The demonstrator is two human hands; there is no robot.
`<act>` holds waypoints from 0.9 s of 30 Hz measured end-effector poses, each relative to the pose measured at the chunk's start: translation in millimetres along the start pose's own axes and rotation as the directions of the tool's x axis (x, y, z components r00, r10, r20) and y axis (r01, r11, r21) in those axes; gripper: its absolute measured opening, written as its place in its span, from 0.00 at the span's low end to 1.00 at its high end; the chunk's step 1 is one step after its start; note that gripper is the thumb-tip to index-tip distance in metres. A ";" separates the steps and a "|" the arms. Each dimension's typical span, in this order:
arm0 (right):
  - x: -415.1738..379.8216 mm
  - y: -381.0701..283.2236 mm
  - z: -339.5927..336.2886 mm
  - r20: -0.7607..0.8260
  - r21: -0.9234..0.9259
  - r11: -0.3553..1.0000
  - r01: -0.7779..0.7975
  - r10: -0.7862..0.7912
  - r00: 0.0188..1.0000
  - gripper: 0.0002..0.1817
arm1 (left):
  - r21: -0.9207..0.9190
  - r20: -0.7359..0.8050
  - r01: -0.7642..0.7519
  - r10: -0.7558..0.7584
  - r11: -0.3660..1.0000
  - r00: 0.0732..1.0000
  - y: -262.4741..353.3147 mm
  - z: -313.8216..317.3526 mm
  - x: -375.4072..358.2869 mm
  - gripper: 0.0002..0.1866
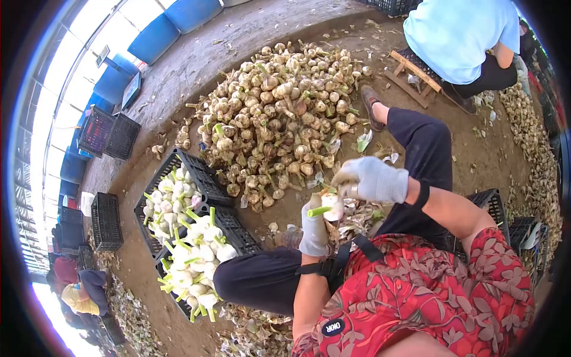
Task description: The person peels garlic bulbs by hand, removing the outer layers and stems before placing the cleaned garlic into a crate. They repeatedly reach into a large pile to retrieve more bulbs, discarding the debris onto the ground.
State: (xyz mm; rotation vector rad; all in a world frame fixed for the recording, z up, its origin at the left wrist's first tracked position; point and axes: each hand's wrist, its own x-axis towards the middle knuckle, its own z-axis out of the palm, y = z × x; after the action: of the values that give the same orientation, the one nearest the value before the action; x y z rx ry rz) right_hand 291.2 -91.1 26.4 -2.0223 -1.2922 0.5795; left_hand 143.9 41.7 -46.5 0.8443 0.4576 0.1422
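My left hand, in a whitish work glove, is closed around a garlic bulb with a cut green stem pointing left. The bulb is pale, with a pinkish patch. Just above it is my right hand, also gloved, with fingers curled together at the bulb's top; what they pinch, if anything, is hidden. Below the bulb, loose garlic skins lie between my legs. To the left, cleaned white garlic bulbs with trimmed green stems fill black crates.
A large heap of unpeeled garlic lies on the ground ahead. A person in a light blue shirt sits at the upper right beside a wooden frame. Further black crates and blue tubs stand at the left.
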 end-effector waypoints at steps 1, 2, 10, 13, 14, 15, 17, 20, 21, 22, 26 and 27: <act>-3.2 -12.8 2.8 0.019 -0.058 0.998 0.008 -0.007 1.000 0.19 | 0.017 -0.016 -0.007 0.007 1.000 1.000 -0.5 1.4 2.4 0.27; -5.5 -20.9 7.7 0.038 -0.114 0.993 0.018 -0.013 0.999 0.19 | 0.035 -0.031 -0.013 0.014 0.999 0.999 -0.6 1.9 3.6 0.26; -1.4 -8.2 26.2 0.085 -0.410 0.908 0.083 -0.053 0.995 0.13 | 0.247 -0.055 -0.077 0.093 0.966 0.994 1.0 -0.9 0.5 0.24; -0.9 -13.9 25.1 0.037 -0.428 0.900 0.078 -0.069 0.997 0.12 | 0.230 -0.051 -0.045 0.059 0.972 0.997 -2.9 -0.4 3.2 0.25; 0.3 -12.4 28.3 -0.008 -0.414 0.908 0.069 -0.079 0.997 0.10 | 0.226 -0.048 -0.019 0.031 0.974 0.998 0.8 0.6 3.1 0.26; 1.8 -9.2 31.6 -0.055 -0.399 0.915 0.061 -0.090 0.994 0.09 | 0.224 -0.044 0.006 0.004 0.975 0.999 3.4 1.4 3.5 0.26; 8.1 10.3 42.4 -0.176 -0.135 0.991 -0.012 -0.012 0.984 0.10 | 0.127 -0.049 -0.034 0.040 0.991 0.998 -7.0 -8.8 7.6 0.26; 10.5 13.0 46.5 -0.282 0.036 0.998 -0.054 0.062 0.958 0.10 | -0.250 -0.040 -0.066 0.057 0.966 0.998 -6.7 -9.5 16.2 0.25; 8.8 11.5 50.4 -0.316 0.054 0.998 -0.044 0.059 0.947 0.10 | -0.321 -0.077 -0.041 0.017 0.946 0.997 -5.6 -8.8 16.0 0.26; 6.6 9.6 54.3 -0.351 0.070 0.997 -0.034 0.057 0.935 0.10 | -0.391 -0.109 -0.019 -0.026 0.920 0.994 -5.4 -8.0 15.9 0.26; -1.2 -5.1 69.7 -0.396 -0.016 0.999 -0.039 0.030 0.918 0.07 | -0.571 0.052 -0.037 0.081 0.820 0.995 -15.5 3.1 14.8 0.26; -3.7 -11.5 70.5 -0.396 -0.060 0.998 0.012 -0.034 0.918 0.07 | -0.536 0.113 -0.026 0.103 0.844 0.988 -16.4 2.6 14.7 0.26</act>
State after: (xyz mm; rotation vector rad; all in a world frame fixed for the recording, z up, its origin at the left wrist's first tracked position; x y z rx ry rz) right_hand 235.4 -70.6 -13.4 -2.0328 -1.0910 0.1075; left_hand 157.2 33.4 -62.3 0.3135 0.2362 0.2590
